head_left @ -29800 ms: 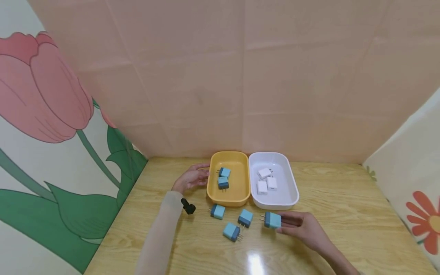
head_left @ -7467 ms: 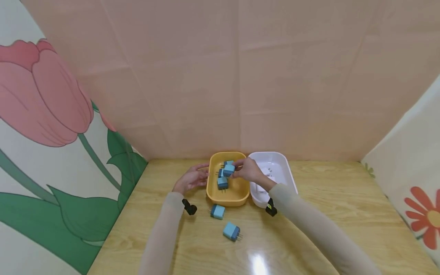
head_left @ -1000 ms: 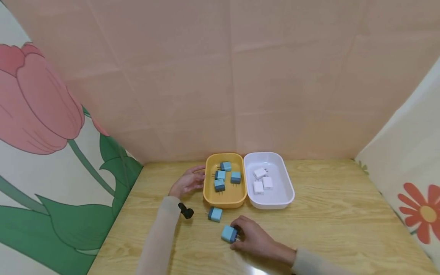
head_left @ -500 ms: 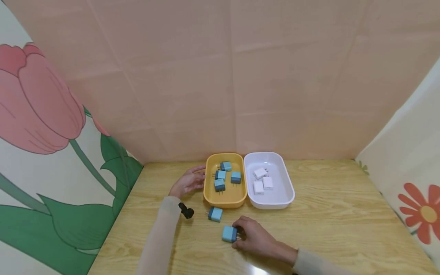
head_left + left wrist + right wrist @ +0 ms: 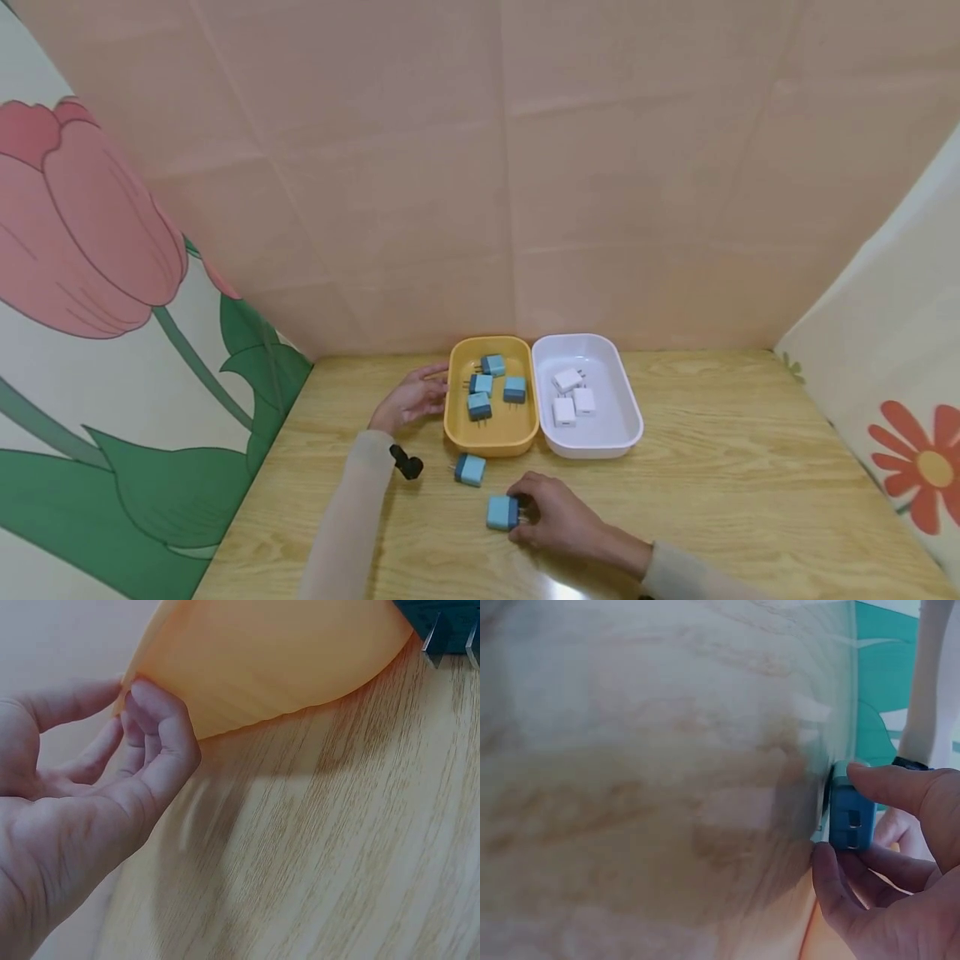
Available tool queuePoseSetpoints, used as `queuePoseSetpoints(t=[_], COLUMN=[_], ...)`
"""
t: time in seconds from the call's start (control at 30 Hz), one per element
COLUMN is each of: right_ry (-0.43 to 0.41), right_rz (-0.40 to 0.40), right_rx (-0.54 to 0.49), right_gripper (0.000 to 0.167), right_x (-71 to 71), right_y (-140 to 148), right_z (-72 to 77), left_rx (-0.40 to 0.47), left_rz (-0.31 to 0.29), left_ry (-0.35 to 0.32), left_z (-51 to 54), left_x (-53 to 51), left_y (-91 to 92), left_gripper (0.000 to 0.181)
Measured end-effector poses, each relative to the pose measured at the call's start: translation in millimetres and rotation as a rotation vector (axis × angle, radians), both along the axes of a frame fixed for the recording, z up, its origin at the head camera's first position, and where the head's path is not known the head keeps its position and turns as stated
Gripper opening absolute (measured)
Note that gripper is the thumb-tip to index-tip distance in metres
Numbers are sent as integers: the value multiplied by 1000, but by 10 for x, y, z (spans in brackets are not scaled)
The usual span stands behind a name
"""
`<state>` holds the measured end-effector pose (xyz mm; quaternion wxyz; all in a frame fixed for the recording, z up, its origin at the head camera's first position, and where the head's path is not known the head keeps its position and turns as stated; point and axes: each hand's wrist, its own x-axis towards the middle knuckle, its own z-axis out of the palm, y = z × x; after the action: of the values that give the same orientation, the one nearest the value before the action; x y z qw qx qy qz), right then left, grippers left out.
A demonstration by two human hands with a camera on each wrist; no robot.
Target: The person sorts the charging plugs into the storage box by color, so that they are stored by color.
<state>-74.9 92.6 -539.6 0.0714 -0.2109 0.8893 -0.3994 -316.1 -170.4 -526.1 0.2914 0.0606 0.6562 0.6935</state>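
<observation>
My right hand (image 5: pixel 558 517) pinches a two-tone blue plug charger (image 5: pixel 502 512) between thumb and fingers, low over the table; its prongs point toward the palm. In the right wrist view the thumb lies at one side of the charger (image 5: pixel 853 810), the fingertips at the other. My left hand (image 5: pixel 411 398) rests against the left wall of a yellow tray (image 5: pixel 506 433), fingertips touching it. In the left wrist view the fingers meet the wall of the yellow tray (image 5: pixel 262 660). Several blue chargers lie inside. Another blue charger (image 5: pixel 470 470) lies on the table in front of the tray.
A white tray (image 5: pixel 618 421) stands against the yellow one's right side, with three white chargers (image 5: pixel 565 411) in it. Both stand on the wooden table (image 5: pixel 735 467) near the peach backdrop (image 5: pixel 637 183). A black device (image 5: pixel 407 462) sits at my left wrist.
Over the last second, the charger in my right hand has turned slightly and shifted a little right. Earlier, my right hand was over the yellow tray with another blue charger, which now lies inside.
</observation>
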Motion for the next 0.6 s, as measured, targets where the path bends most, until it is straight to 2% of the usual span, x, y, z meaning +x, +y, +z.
queuePoseSetpoints(t=[0.13,0.6], right_ry=[-39,-38], right_rz=[-9,-24], right_rx=[-31,-83], right_gripper=[47,52], right_x=[-4,-40], right_y=[29,72], right_z=[8,27], left_rx=[-4,-11], left_rz=[0,2], left_ry=[-6,-8], left_z=[4,25], left_x=[2,32], left_y=[-2,-5], left_gripper=[58,58])
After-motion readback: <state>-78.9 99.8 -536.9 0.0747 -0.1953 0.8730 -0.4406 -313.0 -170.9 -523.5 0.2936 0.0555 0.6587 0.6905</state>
